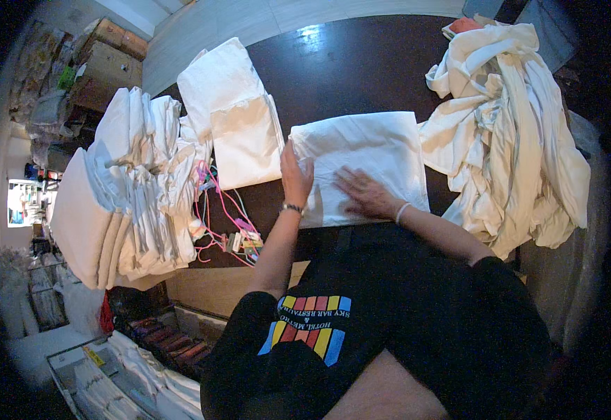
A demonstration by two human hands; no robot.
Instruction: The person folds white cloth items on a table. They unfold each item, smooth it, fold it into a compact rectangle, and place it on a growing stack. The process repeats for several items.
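A folded white cloth [368, 142] lies flat on the dark brown table in front of me. My left hand [297, 176] rests along its left edge, thumb apart from the fingers. Palm down on the middle of the cloth is my right hand [371, 194], slightly blurred, with its fingers spread. Just left of my left hand is a stack of folded white cloth [245, 142]. A loose heap of crumpled white cloths [510, 136] lies close to the cloth's right side.
Folded white linens [142, 194] are piled at the table's left end. Pink cords [226, 202] with coloured clips [242, 241] lie between that pile and my left forearm. Cardboard boxes [106, 73] stand beyond the dark table [347, 68]. At lower left, a bin [100, 378] holds white fabric.
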